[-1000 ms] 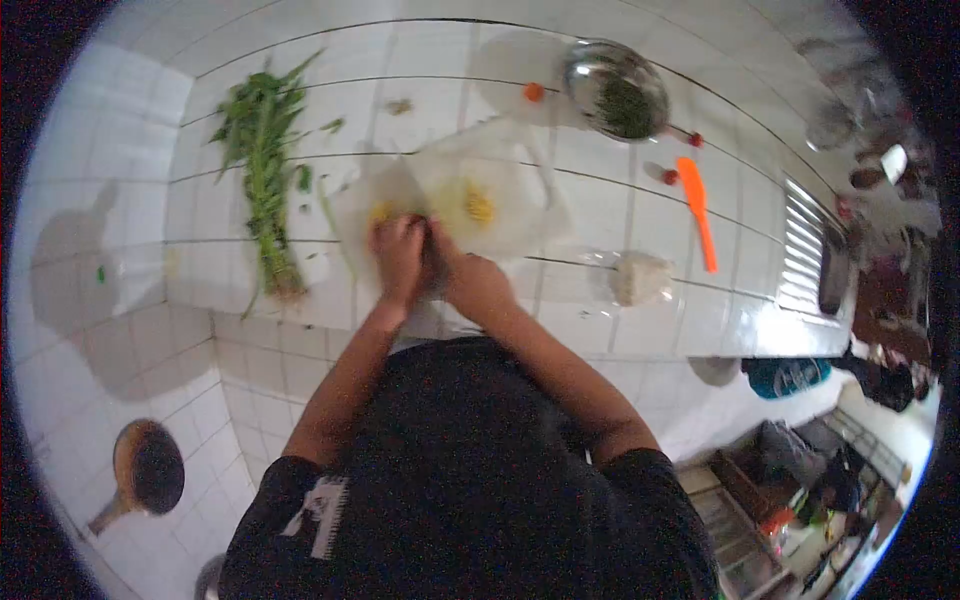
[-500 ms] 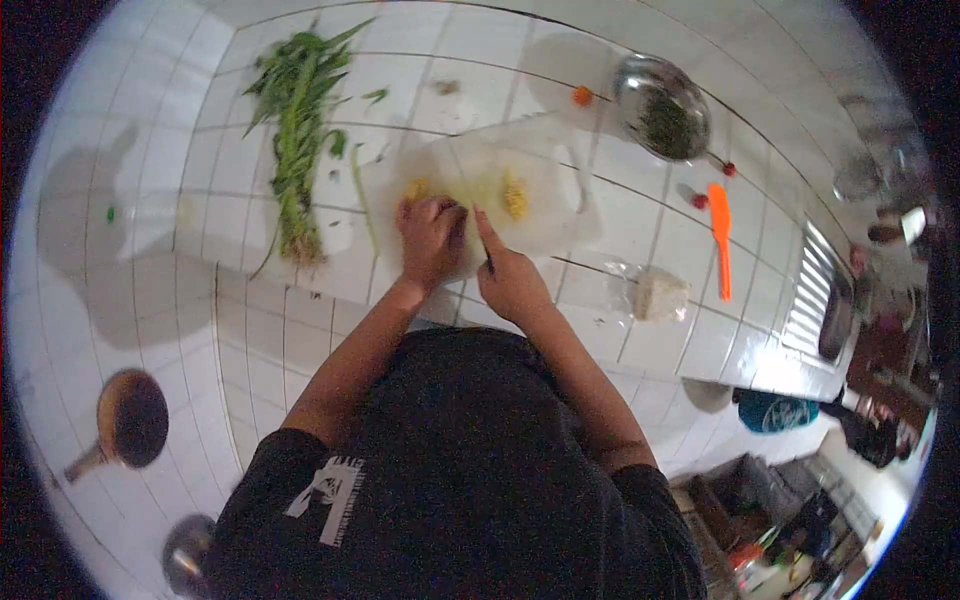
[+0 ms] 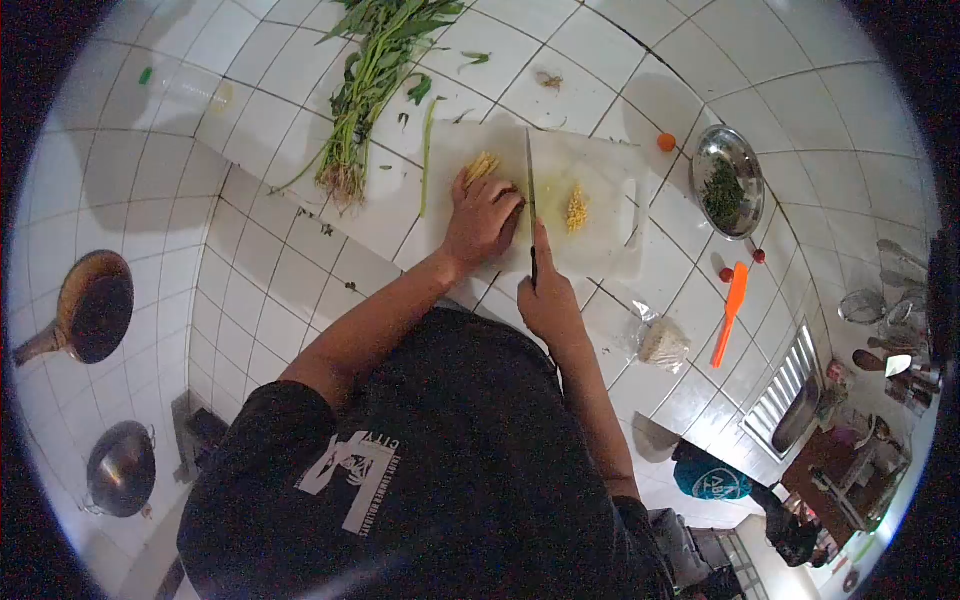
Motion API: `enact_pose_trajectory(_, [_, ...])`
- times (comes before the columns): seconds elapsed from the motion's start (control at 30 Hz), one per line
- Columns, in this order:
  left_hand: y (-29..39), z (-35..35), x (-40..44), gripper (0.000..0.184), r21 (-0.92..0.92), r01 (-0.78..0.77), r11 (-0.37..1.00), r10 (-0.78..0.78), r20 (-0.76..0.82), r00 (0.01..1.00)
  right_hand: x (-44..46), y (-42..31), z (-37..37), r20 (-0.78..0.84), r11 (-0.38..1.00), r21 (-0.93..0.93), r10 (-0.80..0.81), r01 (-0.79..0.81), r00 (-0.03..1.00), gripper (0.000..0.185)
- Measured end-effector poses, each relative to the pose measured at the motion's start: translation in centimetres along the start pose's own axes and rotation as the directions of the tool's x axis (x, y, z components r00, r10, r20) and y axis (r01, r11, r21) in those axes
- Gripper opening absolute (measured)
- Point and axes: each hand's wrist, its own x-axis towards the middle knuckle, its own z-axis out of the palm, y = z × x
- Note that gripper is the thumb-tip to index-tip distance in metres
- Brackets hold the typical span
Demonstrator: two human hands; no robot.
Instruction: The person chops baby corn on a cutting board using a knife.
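A white cutting board point(image 3: 612, 245) lies on the tiled counter. On its left part my left hand point(image 3: 482, 218) rests with bent fingers, pressed on yellow strips point(image 3: 482, 166) that stick out above the fingers. The fingers hide the rest of what lies beneath them. My right hand point(image 3: 548, 295) is closed round the dark handle of a knife point(image 3: 531, 180), whose blade points away from me across the board, just right of my left hand. A small pile of chopped yellow pieces point(image 3: 577, 208) sits right of the blade.
Leafy green stalks point(image 3: 368, 90) lie at the left, a single stalk point(image 3: 428, 150) beside the board. To the right are a metal bowl point(image 3: 728, 182) with chopped greens, an orange spatula point(image 3: 732, 310), a clear bag point(image 3: 663, 343), small red items point(image 3: 759, 256) and an orange one point(image 3: 666, 142).
The view has turned, so the counter's things appear shifted and tilted. The knife blade, blurred before, now shows clearly beside my left hand, which stays on the yellow strips.
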Motion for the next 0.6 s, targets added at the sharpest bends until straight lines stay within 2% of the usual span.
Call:
enact_pose_trajectory(0.07, [-0.6, 0.2, -0.1, 0.013, 0.042, -0.024, 0.999, 0.021, 0.067, 0.998, 1.2, 0.3, 0.6, -0.014, 1.0, 0.008, -0.026, 0.026, 1.0, 0.089])
enact_pose_trajectory(0.23, [-0.4, -0.1, 0.0, 0.011, 0.042, -0.03, 0.999, 0.028, 0.066, 0.997, 2.6, -0.8, 0.0, -0.068, 0.998, 0.047, -0.039, 0.042, 0.997, 0.089])
enact_pose_trajectory(0.3, [0.1, -0.3, 0.4, 0.01, 0.013, -0.01, 1.0, 0.009, 0.071, 0.997, 1.9, -1.5, -1.0, -0.021, 0.997, -0.081, -0.007, 0.006, 1.0, 0.089])
enact_pose_trajectory(0.33, [0.1, -0.4, 0.3, 0.01, -0.003, -0.006, 1.0, 0.006, 0.066, 0.998, 1.3, -1.8, -1.4, -0.022, 0.996, -0.086, -0.011, 0.009, 1.0, 0.089])
enact_pose_trajectory(0.4, [0.2, -0.4, 0.3, 0.01, -0.017, 0.007, 1.0, -0.006, 0.058, 0.998, 0.3, -2.3, -1.7, 0.034, 1.0, 0.022, 0.021, -0.022, 0.999, 0.088])
enact_pose_trajectory(0.53, [-0.4, -0.2, 0.0, 0.014, -0.009, -0.012, 1.0, 0.013, 0.056, 0.998, 1.2, -1.4, 0.4, 0.03, 0.999, 0.014, 0.042, -0.042, 0.999, 0.089])
enact_pose_trajectory(0.6, [-0.9, 0.1, -0.3, 0.016, -0.026, -0.02, 0.999, 0.022, 0.076, 0.997, 2.7, -0.6, 1.6, -0.102, 0.998, 0.005, -0.067, 0.068, 0.993, 0.089])
